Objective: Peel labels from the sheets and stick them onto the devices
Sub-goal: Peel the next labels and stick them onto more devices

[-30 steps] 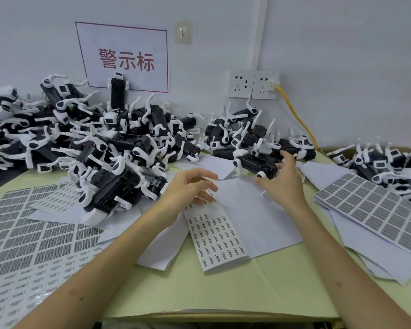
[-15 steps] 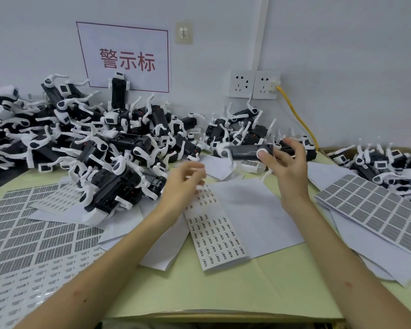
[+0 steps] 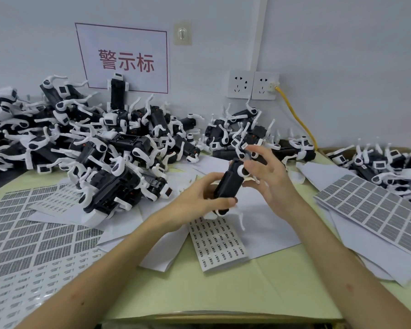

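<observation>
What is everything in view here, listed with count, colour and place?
held device: one, black and white, centre, above the table
device piles: three, black and white, left, back centre, far right
small label sheet: one, white with dark print, centre, below the hands
grey label sheets: several, grey on white, table's left and right
blank papers: several, white, under the sheets
sign: one, white with red characters, wall
sockets: two, white, wall
cable: one, yellow, from the right socket
table: one, pale green
left hand: grips the held device's lower part
right hand: at its upper end
</observation>
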Tool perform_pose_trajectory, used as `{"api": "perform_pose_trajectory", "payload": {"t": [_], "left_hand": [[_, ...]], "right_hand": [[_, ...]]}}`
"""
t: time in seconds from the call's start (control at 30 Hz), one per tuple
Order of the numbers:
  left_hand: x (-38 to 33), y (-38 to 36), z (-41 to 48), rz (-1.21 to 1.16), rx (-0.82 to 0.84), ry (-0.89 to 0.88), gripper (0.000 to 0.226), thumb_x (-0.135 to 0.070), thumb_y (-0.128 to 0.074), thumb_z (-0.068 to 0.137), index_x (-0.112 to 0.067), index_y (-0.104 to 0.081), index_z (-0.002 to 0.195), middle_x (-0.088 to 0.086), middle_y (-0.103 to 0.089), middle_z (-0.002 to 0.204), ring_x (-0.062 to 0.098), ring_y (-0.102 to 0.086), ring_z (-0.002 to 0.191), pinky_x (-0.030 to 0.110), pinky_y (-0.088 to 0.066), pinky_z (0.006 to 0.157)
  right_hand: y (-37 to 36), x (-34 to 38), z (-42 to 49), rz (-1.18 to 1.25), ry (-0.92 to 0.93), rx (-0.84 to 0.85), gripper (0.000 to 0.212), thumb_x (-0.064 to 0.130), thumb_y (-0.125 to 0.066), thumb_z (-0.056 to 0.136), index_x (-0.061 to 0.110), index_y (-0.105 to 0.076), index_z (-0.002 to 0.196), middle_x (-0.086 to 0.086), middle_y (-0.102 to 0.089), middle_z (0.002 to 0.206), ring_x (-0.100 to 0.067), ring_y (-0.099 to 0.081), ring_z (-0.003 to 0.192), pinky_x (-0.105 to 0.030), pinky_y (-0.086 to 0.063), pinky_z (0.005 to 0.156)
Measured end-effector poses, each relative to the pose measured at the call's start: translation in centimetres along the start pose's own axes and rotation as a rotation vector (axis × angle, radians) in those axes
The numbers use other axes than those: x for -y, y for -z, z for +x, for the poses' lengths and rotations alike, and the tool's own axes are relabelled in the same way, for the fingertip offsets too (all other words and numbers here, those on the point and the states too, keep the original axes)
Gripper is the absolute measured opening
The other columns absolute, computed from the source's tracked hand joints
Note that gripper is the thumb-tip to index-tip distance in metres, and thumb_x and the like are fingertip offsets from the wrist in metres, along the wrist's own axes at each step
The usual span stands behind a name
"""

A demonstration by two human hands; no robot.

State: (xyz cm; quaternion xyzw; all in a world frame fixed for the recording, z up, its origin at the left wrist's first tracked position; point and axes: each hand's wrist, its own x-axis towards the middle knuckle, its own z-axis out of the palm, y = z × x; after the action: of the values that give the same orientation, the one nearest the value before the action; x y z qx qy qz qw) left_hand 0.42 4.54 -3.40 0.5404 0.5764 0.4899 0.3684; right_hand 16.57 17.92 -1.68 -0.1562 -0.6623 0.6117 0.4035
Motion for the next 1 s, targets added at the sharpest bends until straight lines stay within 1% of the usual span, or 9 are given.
{"api": "perform_pose_trajectory", "payload": {"t": [0.1,0.2,0.3,0.37,0.43,0.53,0.67,0.8,1.0], "left_hand": [[0.0,0.0,0.0,0.034,-0.03,0.018,0.051,-0.019,-0.081,0.089,-0.022,-0.061,0.136,0.005,-0.077,0.118,0.022,-0.072,0.114,0.045,-0.051,0.108],[0.0,0.2,0.0,-0.026,-0.067,0.063,0.04,-0.025,-0.077,0.092,-0.025,-0.063,0.13,0.001,-0.079,0.111,0.018,-0.075,0.105,0.043,-0.054,0.098],[0.3,0.4,0.2,-0.138,-0.156,0.099,0.035,-0.025,-0.075,0.095,-0.022,-0.061,0.127,0.004,-0.079,0.113,0.031,-0.074,0.11,0.058,-0.05,0.107],[0.3,0.6,0.3,-0.181,-0.218,0.088,0.04,-0.029,-0.079,0.092,-0.021,-0.06,0.126,0.006,-0.078,0.115,0.034,-0.073,0.112,0.062,-0.049,0.107],[0.4,0.8,0.4,-0.204,-0.248,0.066,0.04,-0.029,-0.08,0.091,-0.022,-0.059,0.124,0.004,-0.079,0.112,0.03,-0.075,0.109,0.056,-0.053,0.104],[0.6,0.8,0.5,-0.203,-0.262,0.031,0.043,-0.023,-0.081,0.09,-0.022,-0.058,0.126,0.003,-0.08,0.107,0.022,-0.077,0.102,0.045,-0.053,0.098],[0.6,0.7,0.5,-0.194,-0.276,-0.017,0.041,-0.014,-0.08,0.09,-0.015,-0.063,0.127,0.005,-0.08,0.108,0.021,-0.077,0.104,0.043,-0.053,0.104],[0.8,0.7,0.7,-0.133,-0.294,-0.059,0.038,-0.007,-0.081,0.088,-0.011,-0.067,0.123,0.004,-0.08,0.107,0.02,-0.077,0.102,0.035,-0.057,0.097],[1.4,0.4,0.9,-0.009,-0.316,-0.087,0.043,-0.015,-0.088,0.083,-0.022,-0.064,0.118,-0.005,-0.08,0.102,0.016,-0.077,0.097,0.04,-0.059,0.097]], "right_hand": [[-0.5,-0.1,-0.1,-0.209,0.041,-0.038,0.056,0.041,-0.077,0.082,0.025,-0.058,0.132,0.006,-0.076,0.115,-0.011,-0.071,0.094,-0.032,-0.056,0.078],[-0.9,-0.5,0.0,-0.403,0.155,-0.221,0.042,0.043,-0.077,0.088,0.03,-0.066,0.127,0.012,-0.072,0.12,-0.006,-0.065,0.113,-0.034,-0.052,0.093],[-0.6,-0.4,-0.1,-0.362,0.246,-0.334,0.019,0.027,-0.075,0.093,0.033,-0.072,0.111,0.008,-0.075,0.111,-0.011,-0.069,0.107,-0.044,-0.056,0.094],[-0.2,-0.1,-0.1,-0.329,0.276,-0.37,0.019,0.015,-0.074,0.093,0.032,-0.074,0.1,0.003,-0.076,0.097,-0.016,-0.072,0.094,-0.047,-0.057,0.09],[-0.2,0.1,0.0,-0.297,0.288,-0.354,0.023,0.006,-0.073,0.091,0.029,-0.074,0.091,0.001,-0.074,0.084,-0.016,-0.07,0.078,-0.04,-0.058,0.077],[-0.7,0.3,-0.1,-0.207,0.188,-0.198,0.013,0.005,-0.073,0.092,0.017,-0.074,0.087,0.001,-0.073,0.074,-0.013,-0.064,0.065,-0.025,-0.052,0.063],[-1.8,-0.2,-0.5,-0.242,0.1,-0.052,0.01,0.007,-0.072,0.092,0.015,-0.075,0.087,0.002,-0.074,0.078,-0.01,-0.069,0.074,-0.025,-0.054,0.067],[-2.6,-0.7,-0.7,-0.236,0.105,-0.062,0.013,0.006,-0.072,0.092,0.016,-0.075,0.084,0.004,-0.076,0.081,-0.01,-0.072,0.079,-0.021,-0.054,0.072],[-3.3,-0.9,-0.8,-0.265,0.106,-0.102,0.009,0.01,-0.074,0.092,0.016,-0.077,0.085,0.002,-0.077,0.084,-0.017,-0.075,0.085,-0.021,-0.056,0.078]]}}
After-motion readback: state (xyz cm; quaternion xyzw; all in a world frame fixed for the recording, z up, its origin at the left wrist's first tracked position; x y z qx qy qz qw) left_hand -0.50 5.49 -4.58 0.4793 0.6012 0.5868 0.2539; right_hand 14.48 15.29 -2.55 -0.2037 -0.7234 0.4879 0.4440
